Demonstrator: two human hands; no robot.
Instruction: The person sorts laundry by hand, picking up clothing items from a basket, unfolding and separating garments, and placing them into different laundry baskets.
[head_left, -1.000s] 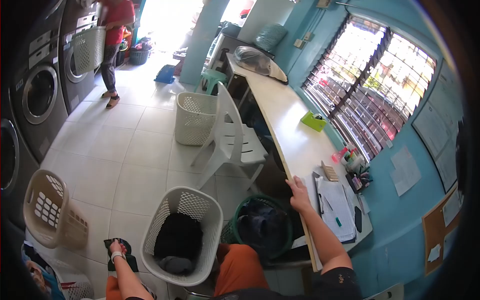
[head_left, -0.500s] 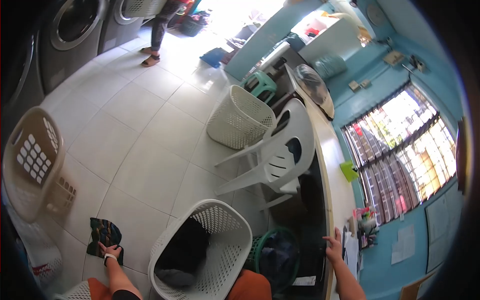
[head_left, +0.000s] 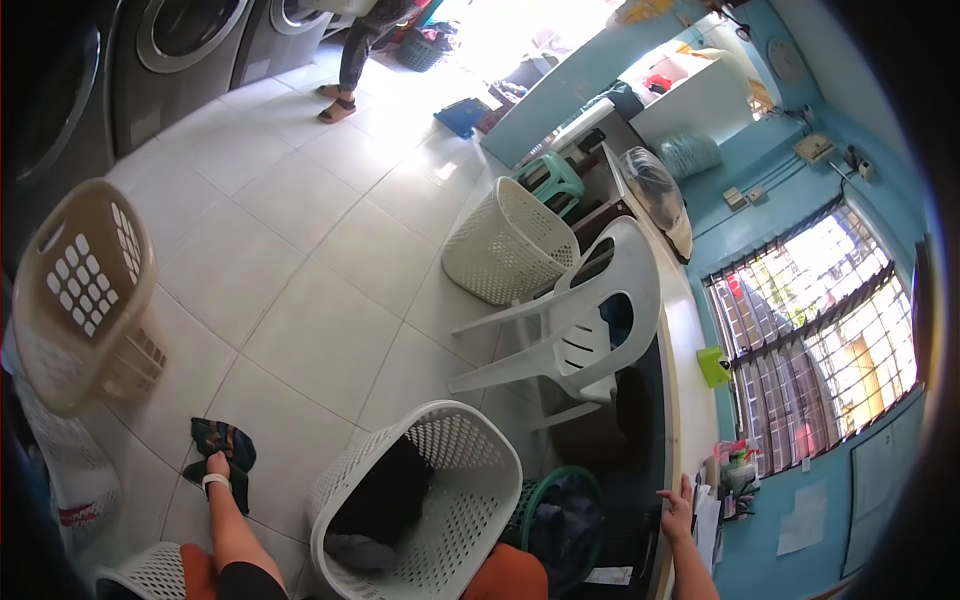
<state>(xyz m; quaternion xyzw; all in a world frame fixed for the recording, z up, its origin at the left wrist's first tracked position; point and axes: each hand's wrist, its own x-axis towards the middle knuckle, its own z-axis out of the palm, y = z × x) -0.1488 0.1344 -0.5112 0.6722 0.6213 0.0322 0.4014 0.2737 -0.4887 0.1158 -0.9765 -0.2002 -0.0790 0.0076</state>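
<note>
A dark green patterned cloth (head_left: 236,440) lies bunched on the tiled floor at lower left. My left hand (head_left: 217,465), with a white band at the wrist, reaches down onto it; its fingers look closed into the fabric and are partly hidden. At the right, my right hand (head_left: 677,508) rests on the edge of the long table (head_left: 683,400), thumb and fingers apart. Between my arms stands a white perforated laundry basket (head_left: 465,490) with black and grey clothes (head_left: 385,495) inside. Beside it is a green basket (head_left: 590,480) of dark clothes.
A beige basket (head_left: 85,360) stands at left, near front-loading machines (head_left: 185,60). Ahead are a white plastic chair (head_left: 590,345), another white basket (head_left: 505,250) and a green stool (head_left: 555,180). A person (head_left: 355,60) stands near the machines.
The view has shifted slightly. My left fingers, spread on the cloth before, now look drawn together in it, and the cloth is more bunched. My right hand stays at the table edge.
</note>
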